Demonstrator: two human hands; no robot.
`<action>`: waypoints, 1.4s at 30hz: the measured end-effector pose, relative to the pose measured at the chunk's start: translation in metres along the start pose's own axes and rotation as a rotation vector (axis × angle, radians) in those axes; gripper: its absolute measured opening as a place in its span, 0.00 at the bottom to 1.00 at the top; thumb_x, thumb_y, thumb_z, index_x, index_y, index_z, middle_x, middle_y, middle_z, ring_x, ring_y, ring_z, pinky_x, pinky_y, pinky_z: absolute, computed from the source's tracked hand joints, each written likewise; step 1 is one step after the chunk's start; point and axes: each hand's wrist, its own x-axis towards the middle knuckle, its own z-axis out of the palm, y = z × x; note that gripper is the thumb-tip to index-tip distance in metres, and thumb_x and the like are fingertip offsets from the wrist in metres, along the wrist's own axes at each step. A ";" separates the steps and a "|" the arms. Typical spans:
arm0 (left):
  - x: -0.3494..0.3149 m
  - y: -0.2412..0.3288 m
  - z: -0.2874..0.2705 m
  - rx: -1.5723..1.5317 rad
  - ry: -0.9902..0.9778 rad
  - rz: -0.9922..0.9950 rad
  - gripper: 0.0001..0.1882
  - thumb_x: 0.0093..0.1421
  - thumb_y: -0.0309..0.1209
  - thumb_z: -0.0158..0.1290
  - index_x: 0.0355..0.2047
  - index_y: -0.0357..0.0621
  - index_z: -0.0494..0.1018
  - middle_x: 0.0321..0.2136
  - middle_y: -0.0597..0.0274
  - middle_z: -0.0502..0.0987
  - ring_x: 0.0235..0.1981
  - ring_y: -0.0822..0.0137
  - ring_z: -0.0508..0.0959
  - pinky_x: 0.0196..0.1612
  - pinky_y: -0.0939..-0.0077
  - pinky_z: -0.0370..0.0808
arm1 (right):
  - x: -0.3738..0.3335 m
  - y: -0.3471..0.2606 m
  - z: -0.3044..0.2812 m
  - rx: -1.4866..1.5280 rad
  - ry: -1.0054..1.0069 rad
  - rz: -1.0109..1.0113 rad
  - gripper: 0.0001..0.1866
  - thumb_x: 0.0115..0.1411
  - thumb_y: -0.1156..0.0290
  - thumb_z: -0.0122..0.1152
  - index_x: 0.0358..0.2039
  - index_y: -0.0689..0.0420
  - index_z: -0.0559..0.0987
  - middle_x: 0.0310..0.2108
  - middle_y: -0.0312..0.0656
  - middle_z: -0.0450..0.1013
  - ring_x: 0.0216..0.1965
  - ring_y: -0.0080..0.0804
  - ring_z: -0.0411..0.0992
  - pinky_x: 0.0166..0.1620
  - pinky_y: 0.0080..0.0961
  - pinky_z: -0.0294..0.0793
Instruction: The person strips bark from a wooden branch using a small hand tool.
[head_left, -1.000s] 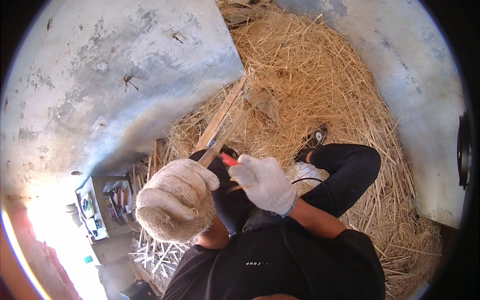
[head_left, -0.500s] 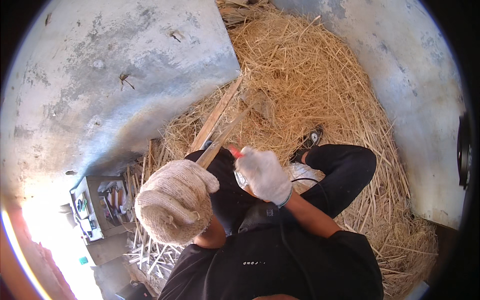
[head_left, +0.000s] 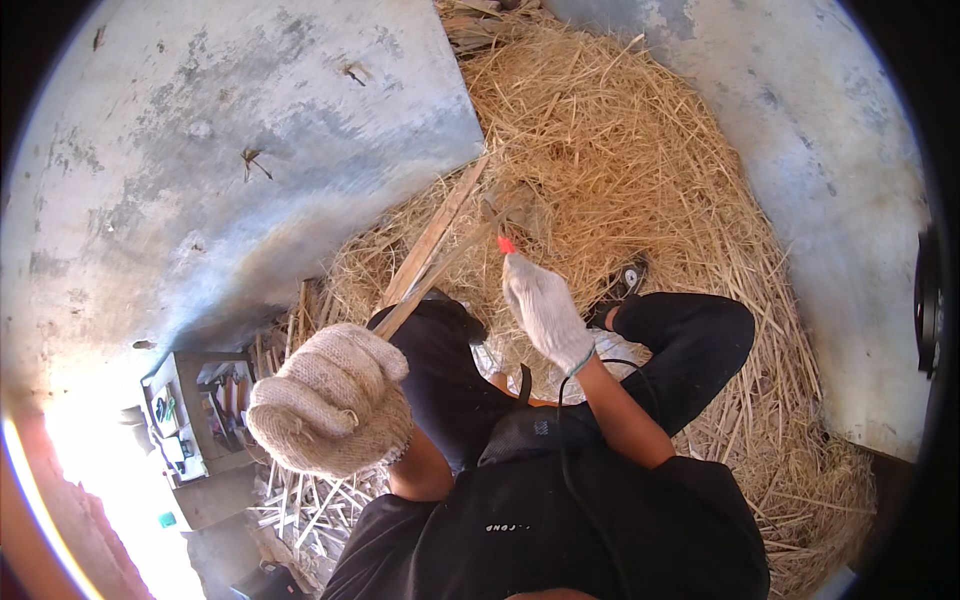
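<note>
One person is wearing two whitish knitted gloves, one on each hand. The left hand (head_left: 330,402) is closing in a fist around the near end of one narrow wooden strip (head_left: 405,311), which is slanting up and to the right from the glove, over the left thigh and out above the straw (head_left: 620,150). The right hand (head_left: 547,315) is gripping one red-handled tool (head_left: 506,245), and its thin dark end is pointing upward near the strip's far part; whether the two are touching cannot be told. One wider board (head_left: 437,235) is lying just left of the strip, running nearly alongside it toward the corner of the left wall (head_left: 330,150).

Two legs in black trousers (head_left: 690,335) are bending outward, and one dark shoe (head_left: 632,276) is showing beyond the right shin. One black cable (head_left: 566,470) is trailing down the black shirt (head_left: 510,540). Two small metal fittings (head_left: 254,163) are sticking out of the left wall, and one wooden cabinet (head_left: 222,462) is standing at the lower left, holding several small items too small to count.
</note>
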 end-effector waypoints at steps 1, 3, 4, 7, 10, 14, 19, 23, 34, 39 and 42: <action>-0.001 -0.001 0.003 0.003 0.038 -0.003 0.24 0.76 0.40 0.33 0.22 0.47 0.65 0.12 0.64 0.65 0.12 0.66 0.65 0.17 0.66 0.70 | -0.010 -0.006 0.014 0.005 -0.022 -0.084 0.27 0.72 0.45 0.52 0.37 0.61 0.79 0.22 0.35 0.66 0.25 0.20 0.62 0.28 0.23 0.63; -0.001 -0.001 0.002 -0.060 0.043 -0.003 0.23 0.74 0.40 0.41 0.22 0.43 0.66 0.13 0.60 0.67 0.13 0.64 0.67 0.18 0.63 0.73 | -0.018 -0.016 0.019 -0.187 -0.120 -0.169 0.29 0.73 0.46 0.50 0.35 0.63 0.79 0.20 0.44 0.70 0.21 0.30 0.68 0.27 0.32 0.67; -0.001 -0.001 0.001 -0.091 0.046 -0.003 0.22 0.73 0.40 0.45 0.22 0.41 0.67 0.14 0.58 0.69 0.14 0.63 0.69 0.19 0.62 0.74 | -0.012 -0.005 0.021 -0.395 -0.071 -0.315 0.30 0.73 0.45 0.49 0.35 0.64 0.79 0.21 0.47 0.72 0.23 0.37 0.71 0.28 0.36 0.70; 0.004 -0.003 0.007 0.008 0.148 0.027 0.27 0.78 0.43 0.29 0.21 0.48 0.64 0.10 0.66 0.63 0.11 0.67 0.64 0.18 0.64 0.71 | 0.017 0.017 0.017 -0.761 0.100 -0.077 0.34 0.73 0.42 0.41 0.40 0.64 0.80 0.31 0.61 0.79 0.39 0.64 0.78 0.40 0.54 0.76; 0.004 -0.005 0.002 -0.021 0.115 0.025 0.26 0.78 0.41 0.30 0.21 0.47 0.64 0.11 0.66 0.63 0.11 0.67 0.64 0.19 0.64 0.72 | 0.052 0.063 -0.033 -1.013 0.001 0.055 0.38 0.71 0.37 0.37 0.42 0.62 0.80 0.33 0.63 0.78 0.42 0.65 0.77 0.42 0.54 0.76; 0.003 -0.002 -0.006 -0.069 -0.012 0.015 0.19 0.71 0.38 0.48 0.23 0.41 0.67 0.15 0.59 0.69 0.14 0.63 0.70 0.21 0.62 0.77 | 0.018 0.011 -0.002 -0.653 0.146 -0.156 0.32 0.74 0.45 0.43 0.40 0.66 0.79 0.30 0.58 0.77 0.34 0.62 0.74 0.38 0.46 0.71; -0.001 0.002 -0.004 -0.036 0.062 -0.011 0.21 0.72 0.38 0.46 0.22 0.43 0.65 0.14 0.60 0.67 0.13 0.65 0.67 0.18 0.63 0.75 | 0.017 -0.003 0.010 -0.678 0.038 -0.153 0.34 0.74 0.43 0.40 0.36 0.65 0.79 0.27 0.57 0.78 0.34 0.62 0.76 0.38 0.51 0.71; 0.001 0.001 -0.005 -0.077 0.061 -0.011 0.19 0.72 0.37 0.46 0.23 0.42 0.66 0.14 0.60 0.67 0.13 0.63 0.68 0.19 0.62 0.75 | 0.066 0.041 -0.022 -0.881 0.107 0.053 0.40 0.72 0.39 0.33 0.34 0.65 0.82 0.33 0.61 0.79 0.38 0.68 0.76 0.44 0.54 0.73; 0.014 -0.002 -0.010 0.000 0.071 0.023 0.24 0.76 0.37 0.33 0.19 0.48 0.63 0.09 0.66 0.59 0.08 0.70 0.59 0.13 0.71 0.68 | 0.067 0.046 -0.040 -0.495 0.091 0.037 0.42 0.69 0.33 0.35 0.39 0.61 0.82 0.36 0.64 0.78 0.44 0.67 0.75 0.47 0.52 0.72; 0.018 -0.001 -0.009 0.077 0.027 -0.038 0.27 0.77 0.41 0.29 0.19 0.53 0.63 0.08 0.68 0.63 0.07 0.72 0.60 0.10 0.73 0.67 | 0.106 0.080 -0.036 -0.713 0.129 -0.069 0.42 0.70 0.33 0.37 0.42 0.63 0.83 0.39 0.63 0.79 0.45 0.63 0.77 0.47 0.49 0.74; 0.013 0.003 -0.014 -0.042 0.038 -0.062 0.27 0.76 0.41 0.35 0.18 0.47 0.64 0.10 0.65 0.64 0.10 0.68 0.64 0.13 0.68 0.72 | 0.147 0.094 -0.058 -0.869 0.145 0.127 0.44 0.69 0.31 0.36 0.46 0.64 0.83 0.41 0.64 0.78 0.46 0.61 0.78 0.48 0.47 0.75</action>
